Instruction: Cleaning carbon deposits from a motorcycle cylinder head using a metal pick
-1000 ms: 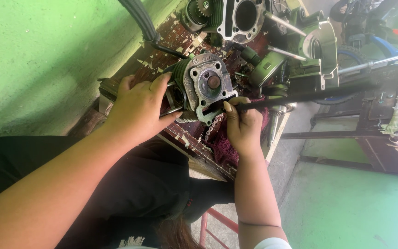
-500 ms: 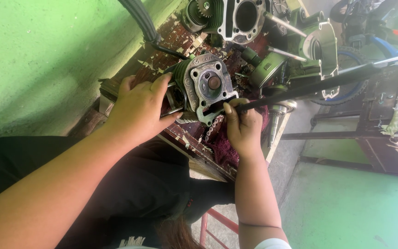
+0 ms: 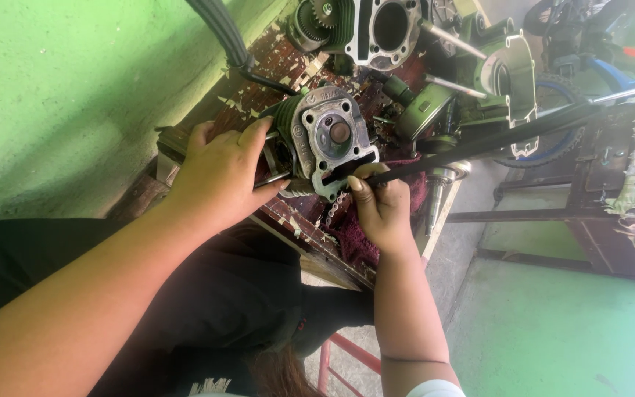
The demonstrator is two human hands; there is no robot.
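While the left hand (image 3: pixel 218 176) curls around the finned side of a grey engine cylinder head (image 3: pixel 326 140) on the peeling red worktop (image 3: pixel 259 70), the right hand (image 3: pixel 380 206) grips a long black bar (image 3: pixel 494 140) laid against its lower edge. A larger cylinder block (image 3: pixel 384 29), green casings (image 3: pixel 512 73) and a dark red rag (image 3: pixel 354 242) crowd close by.

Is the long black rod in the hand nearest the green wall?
No, the right hand grips the long black rod; the left hand holds the metal engine part.
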